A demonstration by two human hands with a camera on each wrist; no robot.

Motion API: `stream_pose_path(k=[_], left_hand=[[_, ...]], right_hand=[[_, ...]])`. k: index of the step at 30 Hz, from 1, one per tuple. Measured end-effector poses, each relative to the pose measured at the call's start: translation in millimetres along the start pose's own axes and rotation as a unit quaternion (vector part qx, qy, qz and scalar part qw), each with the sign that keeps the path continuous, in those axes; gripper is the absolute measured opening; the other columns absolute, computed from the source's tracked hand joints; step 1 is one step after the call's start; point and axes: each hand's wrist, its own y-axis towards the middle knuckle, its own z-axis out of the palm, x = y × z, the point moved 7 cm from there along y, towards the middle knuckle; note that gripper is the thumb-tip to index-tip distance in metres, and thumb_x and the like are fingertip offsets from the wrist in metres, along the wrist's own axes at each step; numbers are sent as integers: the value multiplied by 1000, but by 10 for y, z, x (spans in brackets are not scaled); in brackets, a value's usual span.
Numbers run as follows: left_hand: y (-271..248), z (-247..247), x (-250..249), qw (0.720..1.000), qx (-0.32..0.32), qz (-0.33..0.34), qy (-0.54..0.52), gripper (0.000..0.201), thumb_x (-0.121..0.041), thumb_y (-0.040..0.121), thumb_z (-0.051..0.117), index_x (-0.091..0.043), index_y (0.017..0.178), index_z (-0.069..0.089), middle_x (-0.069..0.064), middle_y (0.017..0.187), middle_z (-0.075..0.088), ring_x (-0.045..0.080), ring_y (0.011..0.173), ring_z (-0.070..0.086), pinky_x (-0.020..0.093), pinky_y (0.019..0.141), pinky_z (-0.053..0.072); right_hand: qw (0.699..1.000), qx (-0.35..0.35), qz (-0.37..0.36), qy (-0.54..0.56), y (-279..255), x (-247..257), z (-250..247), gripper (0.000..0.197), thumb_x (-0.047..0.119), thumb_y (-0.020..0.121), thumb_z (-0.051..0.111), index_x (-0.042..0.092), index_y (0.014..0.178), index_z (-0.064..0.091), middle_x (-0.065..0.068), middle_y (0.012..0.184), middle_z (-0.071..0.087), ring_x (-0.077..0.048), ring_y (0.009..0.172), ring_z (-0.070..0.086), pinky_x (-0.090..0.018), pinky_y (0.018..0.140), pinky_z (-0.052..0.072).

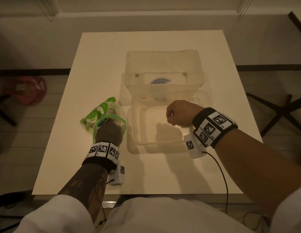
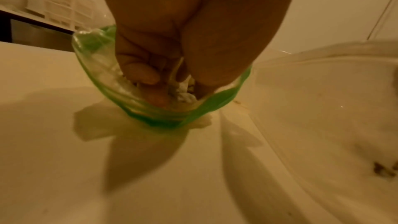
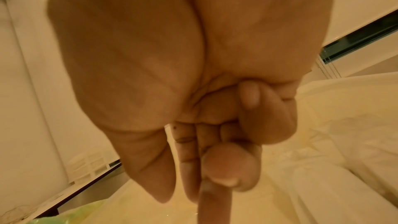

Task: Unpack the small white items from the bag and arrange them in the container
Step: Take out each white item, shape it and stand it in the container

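bag (image 1: 99,115) left of container (image 1: 156,140), on table (image 1: 99,52)

A pale square table (image 1: 102,52) carries everything. On its left half lies a clear plastic bag (image 1: 97,115) with green print and a green rim, its mouth toward the near edge. Just to the right of the bag sits a shallow clear tray (image 1: 138,138), flat on the tabletop. Behind the tray, touching or overlapping its far edge, stands a deeper clear container (image 1: 163,68) with a round bluish mark showing through its near wall. A thin black cable (image 1: 222,172) trails across the table's near right corner.
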Motion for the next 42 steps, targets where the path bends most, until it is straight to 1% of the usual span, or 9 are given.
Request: stream_pose_path(k=[4,11,15,20,26,29,32,35,42], left_hand=[[-3,-34,70,997,1,-62,-54,28,-15,100,42,-2,114,62,12,117,64,28,111,60,35,96,45],[-50,-115,39,990,-35,-1,-135,30,-14,100,38,-4,117,61,11,120,63,26,111,60,33,98,44],[-133,-303,-111,994,-76,47,-69,25,-14,94,53,3,81,65,9,72,58,21,69,51,20,57,32],[-256,-600,-267,987,-39,34,-154,19,-22,89,67,-5,82,67,8,68,62,23,63,58,29,57,43],[-436,-398,-651,840,102,-23,-532,14,-18,91,64,-12,103,67,-1,76,70,8,58,61,18,46,43],[-512,-293,-917,814,127,6,-567,18,-21,92,61,-9,105,64,4,82,72,11,62,64,18,49,44],[-572,-258,-1057,840,113,37,-530,21,-26,91,65,-11,105,62,4,88,74,15,67,67,24,53,46],[-568,-311,-1101,888,51,73,-451,33,-26,87,70,-19,115,53,0,99,73,15,81,72,30,62,54],[-542,-276,-1231,906,3,142,-400,24,-12,89,65,-20,109,55,4,105,69,17,93,66,30,74,51]], right_hand=[[1000,-3,-3,-4,-17,23,-12,8,20,88,61,15,90,67,2,83,67,-14,78,62,-25,67,47],[1000,-14,-16,-3,-68,29,-56,11,20,89,60,14,91,68,5,81,65,-9,72,58,-21,60,43],[999,-31,-38,1,-85,87,-105,11,21,90,60,16,90,69,13,77,57,-6,69,56,-20,59,41],[995,-52,-83,34,-105,246,-180,7,23,90,61,21,85,66,9,79,63,-11,74,61,-21,63,43],[982,-17,-143,122,-212,541,-177,26,43,93,57,17,95,65,5,85,70,-8,65,61,-19,57,45],[977,-25,-157,145,-233,575,-204,25,37,94,59,13,90,64,8,76,70,-8,61,61,-18,55,46],[971,-69,-154,172,-269,488,-328,13,23,93,61,16,82,62,12,60,60,3,50,52,-13,52,40],[970,-95,-149,168,-329,403,-459,10,24,93,62,18,86,65,9,65,59,3,51,51,-12,52,40],[976,-100,-142,131,-391,359,-598,20,32,97,54,30,81,64,7,66,61,2,56,52,-21,65,45]])
